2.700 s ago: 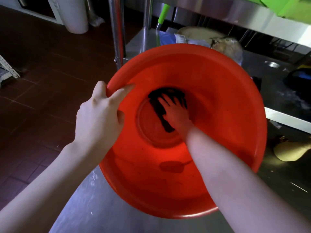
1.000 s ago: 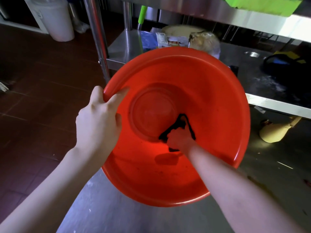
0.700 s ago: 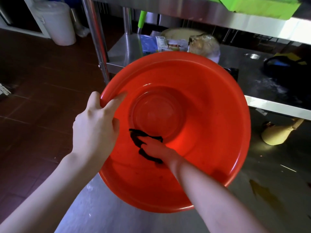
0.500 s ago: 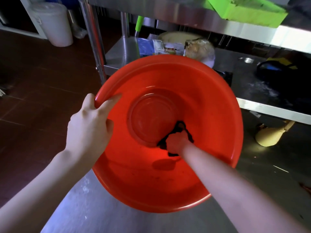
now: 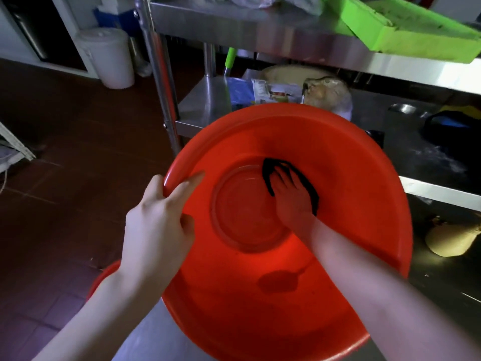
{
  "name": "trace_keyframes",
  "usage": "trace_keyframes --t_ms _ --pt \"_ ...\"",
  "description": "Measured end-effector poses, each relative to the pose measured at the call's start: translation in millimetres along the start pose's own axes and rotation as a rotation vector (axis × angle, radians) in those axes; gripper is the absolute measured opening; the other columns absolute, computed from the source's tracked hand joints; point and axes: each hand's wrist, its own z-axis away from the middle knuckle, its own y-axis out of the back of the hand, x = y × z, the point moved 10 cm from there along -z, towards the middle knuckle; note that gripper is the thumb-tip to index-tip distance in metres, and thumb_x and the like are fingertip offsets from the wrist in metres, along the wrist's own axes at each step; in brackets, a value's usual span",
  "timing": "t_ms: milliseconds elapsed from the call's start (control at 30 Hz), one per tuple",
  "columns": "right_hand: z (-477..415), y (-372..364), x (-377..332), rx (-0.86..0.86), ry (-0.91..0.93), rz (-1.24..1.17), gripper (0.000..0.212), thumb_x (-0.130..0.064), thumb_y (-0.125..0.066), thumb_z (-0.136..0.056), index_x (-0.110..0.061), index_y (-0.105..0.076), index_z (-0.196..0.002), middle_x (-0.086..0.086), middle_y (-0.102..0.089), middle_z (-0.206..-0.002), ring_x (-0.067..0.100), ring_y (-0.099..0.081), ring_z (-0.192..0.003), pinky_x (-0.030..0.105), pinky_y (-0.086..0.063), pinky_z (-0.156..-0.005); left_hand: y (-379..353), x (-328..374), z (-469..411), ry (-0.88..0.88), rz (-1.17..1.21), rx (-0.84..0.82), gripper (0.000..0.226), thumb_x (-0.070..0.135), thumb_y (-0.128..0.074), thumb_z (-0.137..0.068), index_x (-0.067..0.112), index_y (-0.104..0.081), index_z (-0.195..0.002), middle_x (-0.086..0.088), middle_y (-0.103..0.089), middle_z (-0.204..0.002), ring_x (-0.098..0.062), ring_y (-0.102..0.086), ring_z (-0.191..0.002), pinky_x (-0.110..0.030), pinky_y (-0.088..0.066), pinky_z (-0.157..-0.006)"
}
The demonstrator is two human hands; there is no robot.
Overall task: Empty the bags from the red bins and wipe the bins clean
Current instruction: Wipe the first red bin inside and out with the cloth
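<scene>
A large round red bin is tilted toward me over a steel table. My left hand grips its left rim, thumb inside, fingers curled round the outside. Inside the bin, my right hand presses a dark cloth with straight, spread fingers against the wall just right of the round base. No bag is visible in this bin. The edge of a second red bin peeks out under my left forearm.
A steel rack stands behind, its post just left of the bin. Its lower shelf holds packets and a bagged lump. On top lies a green tray. A tan sack lies right; a white bucket stands on the tile floor.
My right hand has swept the cloth from the near edge of the bin's base up to the far right wall. The left hand keeps its grip on the rim.
</scene>
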Motion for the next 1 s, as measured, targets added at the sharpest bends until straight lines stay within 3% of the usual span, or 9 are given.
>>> trace_keyframes --t_ms 133,267,400,467,567,700,733,867,1000 --pt "-9.6 8.3 -16.6 0.078 0.053 -0.045 0.064 -0.021 -0.039 -0.088 -0.006 -0.028 -0.15 0.008 -0.031 -0.157 0.024 -0.016 -0.148 0.046 0.006 -0.119 -0.7 -1.1 -1.8 0.019 -0.015 -0.002 0.078 -0.012 -0.067 -0.064 0.025 -0.061 -0.132 -0.006 -0.041 -0.081 -0.023 -0.041 -0.051 -0.024 -0.034 -0.05" --pt "-23.7 31.1 -51.0 0.17 0.171 -0.008 0.062 -0.035 -0.062 -0.082 -0.013 -0.051 -0.139 0.0 -0.052 -0.143 0.021 -0.037 -0.14 0.05 -0.014 -0.119 -1.3 1.2 -0.6 0.021 -0.038 0.003 0.077 -0.01 -0.069 -0.065 0.025 -0.061 -0.132 -0.006 -0.041 -0.082 -0.023 -0.041 -0.051 -0.025 -0.035 -0.05" --pt "-21.3 45.8 -89.7 0.235 0.381 -0.08 0.052 -0.025 -0.045 -0.092 -0.012 -0.047 -0.142 0.0 -0.046 -0.148 0.02 -0.027 -0.145 0.048 -0.004 -0.121 -0.8 3.7 0.5 0.037 -0.061 0.005 0.077 -0.01 -0.069 -0.065 0.025 -0.061 -0.133 -0.007 -0.041 -0.082 -0.026 -0.042 -0.051 -0.026 -0.036 -0.049" --pt "-16.9 47.2 -105.6 0.219 0.449 0.052 0.049 -0.025 -0.038 -0.094 -0.017 -0.047 -0.142 -0.005 -0.046 -0.147 0.017 -0.028 -0.145 0.049 -0.008 -0.121 -1.1 5.6 1.4 0.038 -0.072 0.0 0.076 -0.009 -0.068 -0.066 0.025 -0.06 -0.134 -0.007 -0.039 -0.082 -0.026 -0.04 -0.05 -0.025 -0.034 -0.049" --pt "-17.1 37.7 -117.5 0.113 0.58 0.208 0.05 -0.022 -0.024 -0.101 -0.018 -0.031 -0.15 -0.006 -0.032 -0.156 0.015 -0.014 -0.148 0.047 0.003 -0.121 -2.3 5.1 2.1 0.049 -0.086 -0.008 0.074 -0.007 -0.068 -0.07 0.025 -0.058 -0.136 -0.007 -0.038 -0.083 -0.027 -0.041 -0.049 -0.026 -0.036 -0.047" --pt "-17.2 52.0 -60.5 0.175 0.333 0.207 0.053 -0.026 -0.029 -0.086 -0.043 -0.061 -0.126 -0.028 -0.057 -0.13 -0.004 -0.048 -0.127 0.031 -0.039 -0.11 -1.7 1.8 3.2 0.072 -0.092 -0.001 0.072 -0.003 -0.068 -0.074 0.029 -0.055 -0.137 -0.007 -0.037 -0.083 -0.029 -0.043 -0.049 -0.032 -0.044 -0.046" --pt "-11.0 51.3 -42.7 0.174 0.254 0.191 0.054 -0.027 -0.029 -0.084 -0.043 -0.062 -0.123 -0.028 -0.059 -0.128 -0.003 -0.051 -0.125 0.029 -0.042 -0.107 -1.4 0.8 3.6 0.083 -0.092 0.002 0.072 -0.002 -0.067 -0.075 0.031 -0.054 -0.138 -0.007 -0.037 -0.084 -0.03 -0.044 -0.049 -0.035 -0.047 -0.046" --pt "10.4 -1.3 -4.2 0.02 0.042 -0.023 0.066 -0.023 -0.01 -0.089 -0.021 -0.021 -0.154 -0.003 -0.026 -0.159 0.017 -0.017 -0.148 0.042 -0.012 -0.119 -0.2 0.7 4.9 0.105 -0.092 0.017 0.07 0.0 -0.063 -0.076 0.033 -0.053 -0.138 -0.008 -0.037 -0.085 -0.032 -0.045 -0.049 -0.043 -0.051 -0.047" --pt "25.7 -8.1 -0.9 0.02 -0.069 -0.232 0.068 -0.016 -0.033 -0.089 -0.021 -0.017 -0.154 -0.003 -0.024 -0.16 0.019 -0.022 -0.146 0.042 -0.019 -0.114 0.6 0.3 4.4 0.108 -0.088 0.012 0.07 -0.001 -0.064 -0.076 0.032 -0.055 -0.137 -0.008 -0.037 -0.086 -0.032 -0.045 -0.051 -0.04 -0.05 -0.048"
